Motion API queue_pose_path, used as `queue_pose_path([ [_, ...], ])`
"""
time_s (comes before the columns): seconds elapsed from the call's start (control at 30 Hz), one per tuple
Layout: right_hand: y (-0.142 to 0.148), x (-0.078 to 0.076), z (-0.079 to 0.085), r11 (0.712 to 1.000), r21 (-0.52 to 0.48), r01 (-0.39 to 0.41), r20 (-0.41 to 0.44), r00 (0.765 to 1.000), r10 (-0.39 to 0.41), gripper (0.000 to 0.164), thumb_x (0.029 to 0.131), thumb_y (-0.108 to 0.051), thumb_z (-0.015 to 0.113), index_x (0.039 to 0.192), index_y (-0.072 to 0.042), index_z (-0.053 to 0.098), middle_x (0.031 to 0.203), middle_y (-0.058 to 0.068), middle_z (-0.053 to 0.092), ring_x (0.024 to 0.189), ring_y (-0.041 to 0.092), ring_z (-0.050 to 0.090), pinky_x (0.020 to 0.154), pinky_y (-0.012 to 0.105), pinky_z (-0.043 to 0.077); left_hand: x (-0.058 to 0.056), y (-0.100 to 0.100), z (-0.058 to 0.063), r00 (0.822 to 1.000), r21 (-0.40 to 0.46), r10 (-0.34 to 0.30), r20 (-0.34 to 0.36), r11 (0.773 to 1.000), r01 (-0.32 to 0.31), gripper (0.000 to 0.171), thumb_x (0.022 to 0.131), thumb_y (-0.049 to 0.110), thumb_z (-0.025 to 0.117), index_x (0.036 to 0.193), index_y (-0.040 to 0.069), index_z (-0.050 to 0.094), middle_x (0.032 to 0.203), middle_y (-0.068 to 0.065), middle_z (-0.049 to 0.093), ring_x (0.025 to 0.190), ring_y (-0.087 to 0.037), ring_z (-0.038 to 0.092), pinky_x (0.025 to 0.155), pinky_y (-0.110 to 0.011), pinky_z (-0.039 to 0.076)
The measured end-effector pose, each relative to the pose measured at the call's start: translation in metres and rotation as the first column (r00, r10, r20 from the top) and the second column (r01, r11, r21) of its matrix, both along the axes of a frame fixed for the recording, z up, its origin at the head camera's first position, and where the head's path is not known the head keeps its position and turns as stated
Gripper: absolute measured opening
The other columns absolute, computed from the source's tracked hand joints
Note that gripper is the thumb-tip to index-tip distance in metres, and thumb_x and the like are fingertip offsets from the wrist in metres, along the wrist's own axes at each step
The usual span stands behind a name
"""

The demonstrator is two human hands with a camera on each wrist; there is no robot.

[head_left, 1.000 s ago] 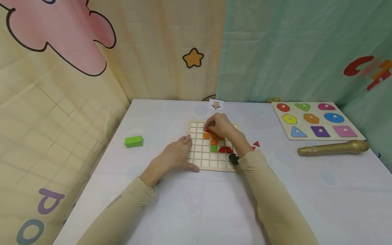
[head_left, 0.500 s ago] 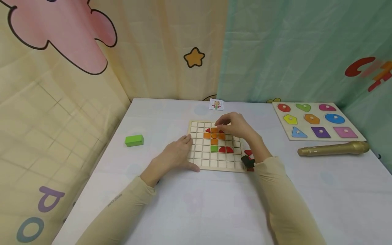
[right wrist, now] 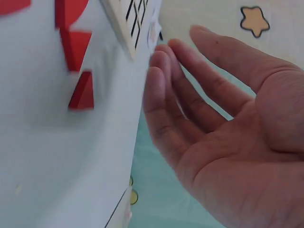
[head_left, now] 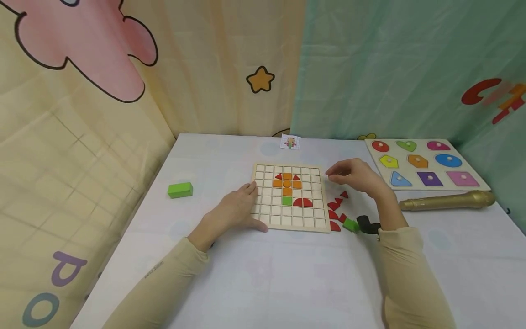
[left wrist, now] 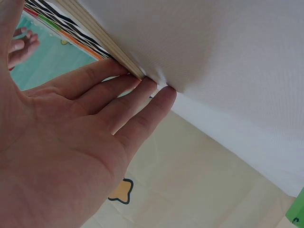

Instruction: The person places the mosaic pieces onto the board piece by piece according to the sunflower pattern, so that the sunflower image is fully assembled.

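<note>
A wooden grid board lies on the table with orange squares, two small red triangles, a green square and two red quarter-round pieces set in its cells. Along the board's left edge rests my left hand, fingers fairly straight; the left wrist view shows its fingertips against the wooden side. My right hand hovers off the board's right edge, fingers loosely bent. Its palm holds nothing in the right wrist view. Below it lie loose red pieces and green pieces.
A green block sits at the left. Behind the board lies a small pattern card. At the right are a knobbed shape puzzle and a gold microphone. Curtains enclose the table's back and left side.
My right hand has moved right, from over the board to beyond its right edge. Two red triangles now show beside the top orange square. The left hand has stayed at the board's edge.
</note>
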State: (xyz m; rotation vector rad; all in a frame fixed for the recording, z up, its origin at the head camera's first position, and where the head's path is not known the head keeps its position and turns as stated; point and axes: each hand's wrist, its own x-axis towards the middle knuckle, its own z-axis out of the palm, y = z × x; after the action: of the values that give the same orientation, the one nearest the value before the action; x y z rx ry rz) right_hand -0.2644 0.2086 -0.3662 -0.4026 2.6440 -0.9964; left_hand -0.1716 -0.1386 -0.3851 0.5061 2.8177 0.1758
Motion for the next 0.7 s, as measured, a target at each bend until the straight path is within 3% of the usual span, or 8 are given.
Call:
queue_pose_path([
  [0.27, 0.031, 0.001, -0.001, 0.995, 0.103, 0.004, 0.057, 0.998, -0.010, 0.029, 0.095, -0.017, 0.080, 0.118, -0.001, 0.076, 0.108, 0.014, 0.077, 0.100, 0.028, 0.063, 0.086, 0.037, 0.054, -0.001, 0.002, -0.001, 1.000, -0.003, -0.001, -0.004, 1.000, 0.001, 0.126, 0.078, 0.067, 0.085, 0.164, -0.005, 0.028, 0.174, -0.020, 0.022, 0.161, -0.035, 0.025, 0.126, -0.050, 0.034],
  [0.4, 0.032, 0.000, -0.003, 0.989, 0.144, -0.012, 0.094, 0.996, -0.001, 0.026, 0.091, -0.014, 0.083, 0.113, -0.001, 0.076, 0.098, 0.012, 0.075, 0.093, 0.026, 0.063, 0.082, 0.034, 0.054, -0.001, 0.001, -0.001, 1.000, 0.000, 0.010, 0.005, 1.000, -0.010, 0.126, 0.077, 0.067, 0.085, 0.164, -0.004, 0.028, 0.174, -0.020, 0.021, 0.161, -0.035, 0.025, 0.127, -0.051, 0.034],
  [0.7, 0.027, -0.001, -0.006, 0.984, 0.179, -0.019, 0.072, 0.997, 0.006, 0.018, 0.089, -0.013, 0.086, 0.103, -0.003, 0.078, 0.091, 0.009, 0.072, 0.088, 0.024, 0.060, 0.077, 0.031, 0.052, 0.000, 0.000, -0.001, 1.000, 0.009, 0.013, 0.000, 1.000, -0.013, 0.126, 0.077, 0.067, 0.086, 0.164, -0.004, 0.028, 0.174, -0.020, 0.021, 0.161, -0.035, 0.025, 0.126, -0.051, 0.034],
])
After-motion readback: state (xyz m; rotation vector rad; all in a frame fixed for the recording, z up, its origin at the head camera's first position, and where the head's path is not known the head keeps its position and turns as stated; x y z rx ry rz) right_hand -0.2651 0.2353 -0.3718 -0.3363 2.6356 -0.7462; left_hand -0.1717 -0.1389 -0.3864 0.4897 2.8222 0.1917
